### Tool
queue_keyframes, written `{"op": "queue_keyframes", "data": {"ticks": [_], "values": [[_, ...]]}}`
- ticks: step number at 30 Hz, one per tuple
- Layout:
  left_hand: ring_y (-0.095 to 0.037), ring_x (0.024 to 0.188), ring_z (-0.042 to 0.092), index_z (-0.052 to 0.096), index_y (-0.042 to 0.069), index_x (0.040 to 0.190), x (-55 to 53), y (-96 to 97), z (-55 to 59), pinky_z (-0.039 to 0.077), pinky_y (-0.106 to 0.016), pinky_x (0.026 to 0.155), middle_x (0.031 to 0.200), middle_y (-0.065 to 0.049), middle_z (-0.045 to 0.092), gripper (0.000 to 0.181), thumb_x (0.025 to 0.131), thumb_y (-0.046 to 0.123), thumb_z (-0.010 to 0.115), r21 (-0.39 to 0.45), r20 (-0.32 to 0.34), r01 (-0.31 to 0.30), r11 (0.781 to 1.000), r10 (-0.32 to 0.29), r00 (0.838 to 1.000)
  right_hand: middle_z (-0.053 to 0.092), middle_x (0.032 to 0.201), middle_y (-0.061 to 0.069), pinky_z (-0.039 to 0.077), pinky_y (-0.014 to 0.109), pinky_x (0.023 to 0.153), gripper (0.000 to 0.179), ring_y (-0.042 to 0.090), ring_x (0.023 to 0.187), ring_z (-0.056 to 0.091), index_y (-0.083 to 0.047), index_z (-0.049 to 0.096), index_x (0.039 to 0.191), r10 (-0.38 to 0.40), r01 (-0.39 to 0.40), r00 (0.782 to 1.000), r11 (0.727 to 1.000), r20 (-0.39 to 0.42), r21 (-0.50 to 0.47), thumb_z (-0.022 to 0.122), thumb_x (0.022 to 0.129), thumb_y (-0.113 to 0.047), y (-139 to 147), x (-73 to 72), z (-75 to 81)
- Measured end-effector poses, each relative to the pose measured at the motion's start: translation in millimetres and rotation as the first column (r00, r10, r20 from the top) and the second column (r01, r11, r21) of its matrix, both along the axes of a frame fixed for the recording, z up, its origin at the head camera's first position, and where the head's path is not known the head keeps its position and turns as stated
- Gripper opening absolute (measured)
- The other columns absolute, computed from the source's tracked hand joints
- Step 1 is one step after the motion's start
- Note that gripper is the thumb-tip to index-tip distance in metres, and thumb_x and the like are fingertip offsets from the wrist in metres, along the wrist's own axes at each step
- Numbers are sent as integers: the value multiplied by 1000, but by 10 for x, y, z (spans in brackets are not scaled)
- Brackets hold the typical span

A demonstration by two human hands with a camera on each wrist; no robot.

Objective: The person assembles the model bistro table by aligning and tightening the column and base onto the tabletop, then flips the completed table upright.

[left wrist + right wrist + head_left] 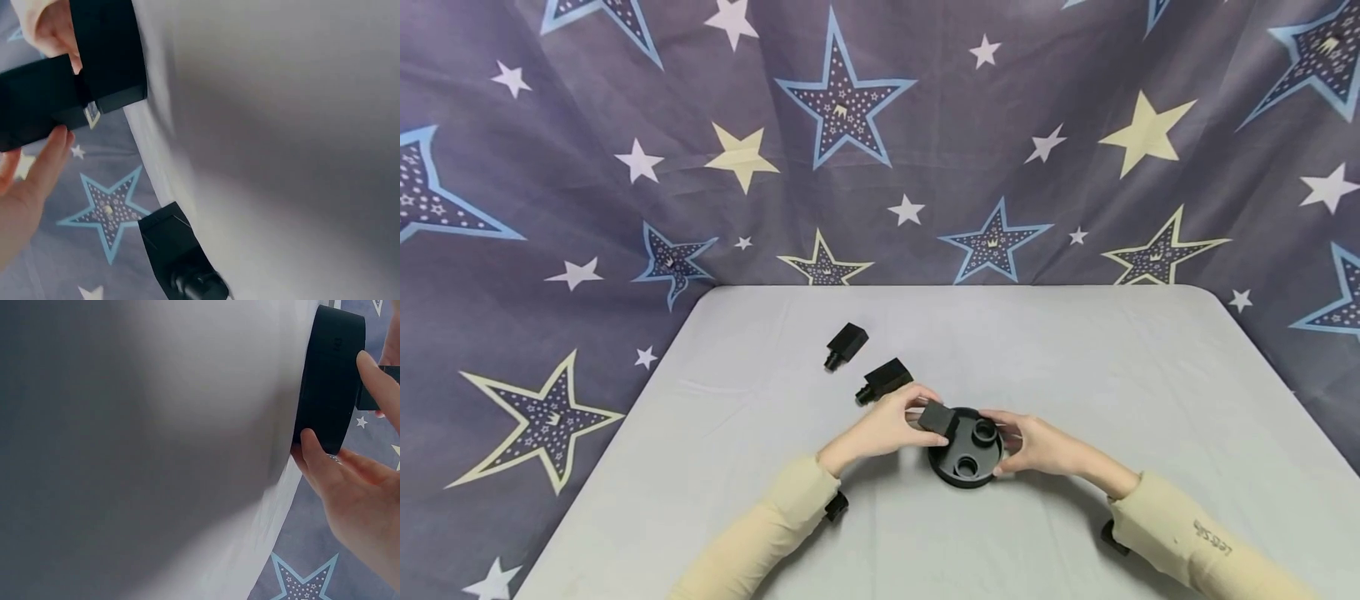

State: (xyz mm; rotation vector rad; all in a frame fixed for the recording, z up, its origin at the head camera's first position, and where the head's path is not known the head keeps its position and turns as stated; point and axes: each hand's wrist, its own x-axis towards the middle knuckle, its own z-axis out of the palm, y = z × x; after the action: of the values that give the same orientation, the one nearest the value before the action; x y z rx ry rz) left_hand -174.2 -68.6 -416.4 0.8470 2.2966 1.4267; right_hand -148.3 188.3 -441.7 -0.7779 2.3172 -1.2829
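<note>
A round black base (958, 443) with a raised rim and two ring-shaped sockets rests on the table under both hands. My left hand (886, 423) pinches a black rectangular block (937, 417) between thumb and fingers, at the base's upper left side. The block's lower end is hidden, so I cannot tell how it sits in the base. On the opposite side, my right hand (1039, 446) grips the rim. The right wrist view shows its thumb and fingers on the base's side wall (331, 381). Behind the left hand lies another black block (886, 379) with a ridged round stub.
Farther back lies a similar stubbed black block (847, 342). A white cloth covers the table (1075, 358). A star-patterned curtain (925, 125) hangs behind it and at the sides. Small black devices (837, 506) sit under the sleeves.
</note>
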Motion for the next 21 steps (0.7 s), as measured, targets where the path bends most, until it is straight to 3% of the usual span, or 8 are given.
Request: {"op": "queue_keyframes", "data": {"ticks": [5, 10, 18, 21], "values": [[-21, 103, 53, 53, 12, 107, 52, 61, -39, 45, -23, 84, 106, -2, 44, 45, 73, 34, 72, -79, -95, -83, 993, 76, 993, 38, 130, 27, 42, 38, 90, 79, 41, 115, 41, 8, 30, 133, -5, 5, 1000, 1000, 5, 11, 74, 70, -16, 7, 3, 3], [-17, 101, 51, 52, 12, 113, 74, 53, -23, 44, -26, 87, 104, -2, 41, 47, 74, 31, 71, -52, -119, -115, 992, 109, 987, 40, 129, 26, 42, 37, 89, 80, 40, 114, 43, 8, 31, 133, -8, 8, 1000, 1000, 5, 7, 74, 70, -15, 5, 7, -7], [-21, 103, 51, 47, 11, 124, 32, -47, -1, 45, -32, 86, 111, -9, 53, 53, 76, 16, 69, 14, -101, -98, 995, 99, 990, 40, 129, 26, 43, 37, 88, 80, 40, 114, 42, 6, 31, 133, -10, 10, 1000, 1000, -8, 21, 74, 70, -17, 11, 2, -8], [-26, 101, 53, 48, 4, 122, 64, -72, 101, 45, -35, 85, 114, -15, 54, 47, 79, 10, 66, 35, -119, -63, 997, 67, 991, 39, 130, 26, 43, 36, 88, 80, 39, 114, 43, 6, 31, 133, -12, 13, 1000, 1000, -15, 28, 74, 70, -18, 11, -1, -12]]}}
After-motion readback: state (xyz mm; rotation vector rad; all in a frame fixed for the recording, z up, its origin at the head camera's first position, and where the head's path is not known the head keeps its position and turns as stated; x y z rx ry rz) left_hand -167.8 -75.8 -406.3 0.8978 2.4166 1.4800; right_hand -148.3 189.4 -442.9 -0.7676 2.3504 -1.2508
